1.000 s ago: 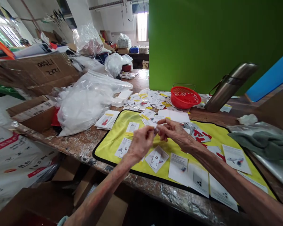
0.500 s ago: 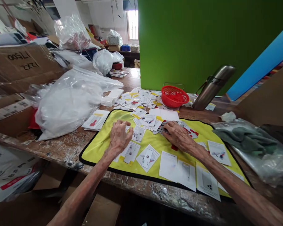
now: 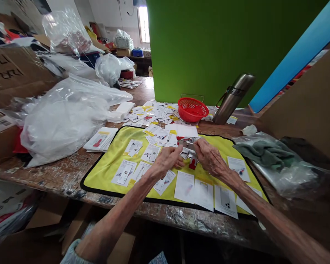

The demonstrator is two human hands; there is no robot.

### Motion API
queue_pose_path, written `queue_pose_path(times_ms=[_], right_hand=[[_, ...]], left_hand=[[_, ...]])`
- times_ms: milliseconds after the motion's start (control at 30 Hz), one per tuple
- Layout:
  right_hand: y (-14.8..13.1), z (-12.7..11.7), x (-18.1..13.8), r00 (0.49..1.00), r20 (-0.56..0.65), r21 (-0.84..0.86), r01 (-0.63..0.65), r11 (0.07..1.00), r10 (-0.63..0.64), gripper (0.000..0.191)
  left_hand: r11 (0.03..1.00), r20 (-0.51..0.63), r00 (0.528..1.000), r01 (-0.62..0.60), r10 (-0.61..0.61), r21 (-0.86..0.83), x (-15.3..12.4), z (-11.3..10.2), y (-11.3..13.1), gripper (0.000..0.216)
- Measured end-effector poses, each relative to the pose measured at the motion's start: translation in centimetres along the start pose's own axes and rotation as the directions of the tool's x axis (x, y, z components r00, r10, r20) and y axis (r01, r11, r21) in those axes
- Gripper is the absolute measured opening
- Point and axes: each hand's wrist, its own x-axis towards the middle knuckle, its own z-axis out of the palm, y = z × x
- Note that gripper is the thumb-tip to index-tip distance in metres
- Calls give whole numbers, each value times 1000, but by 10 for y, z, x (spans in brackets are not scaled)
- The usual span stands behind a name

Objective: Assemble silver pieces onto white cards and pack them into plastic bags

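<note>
Both hands meet over a yellow mat (image 3: 114, 170) strewn with small white printed cards (image 3: 134, 147). My left hand (image 3: 167, 160) and my right hand (image 3: 209, 157) pinch opposite ends of a small grey packet (image 3: 187, 145) held just above the mat. Under it lies a heap of small grey and red packets (image 3: 191, 156). Larger white cards (image 3: 184, 186) lie in a row along the mat's near edge, below my right forearm.
A red plastic basket (image 3: 193, 109) and a tilted steel flask (image 3: 232, 99) stand behind the mat before a green board (image 3: 209, 47). Big clear plastic bags (image 3: 63, 117) and cardboard boxes (image 3: 13, 73) crowd the left. A bagged green cloth (image 3: 266, 152) lies right.
My left hand has left the cards on the mat's left part and moved right. Both hands now pinch a small packet over the heap. The view has swung right.
</note>
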Motion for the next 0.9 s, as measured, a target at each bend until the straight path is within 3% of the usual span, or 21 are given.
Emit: queue_pose_path(times_ms=[133, 233, 333, 533, 600, 667, 733, 800, 900], right_hand=[[-12, -8, -9, 996, -32, 234, -68, 970, 78, 20], [-23, -16, -17, 972, 98, 495, -235, 836, 215, 20], [-30, -20, -24, 915, 323, 669, -401, 626, 240, 28], [-37, -19, -31, 931, 341, 771, -358, 526, 135, 23], [-37, -20, -36, 916, 393, 709, -357, 608, 80, 19], [-34, -19, -42, 929, 361, 576, -288, 765, 78, 17], [-29, -16, -44, 966, 244, 412, -186, 892, 88, 15], [-22, -9, -38, 986, 140, 277, -122, 953, 85, 15], [-15, 6, -19, 991, 124, 103, -54, 993, 41, 16]], left_hand=[[962, -28, 998, 47, -56, -270, 2, 14, 8, 21], [942, 26, 999, 39, -32, -334, -3, 6, 13, 18], [958, 124, 992, 35, 1, -284, -10, -8, 13, 23], [998, 333, 941, -67, 61, 6, -25, -17, 0, 17], [989, 339, 939, -102, 61, 104, -31, -14, -8, 18], [948, 301, 950, -165, 79, 273, -37, -11, -14, 19], [836, 216, 961, -258, 171, 485, -40, -9, -17, 17], [685, 117, 947, -299, 300, 665, -37, -7, -14, 13], [525, 25, 925, -238, 379, 817, -20, -2, -7, 13]])
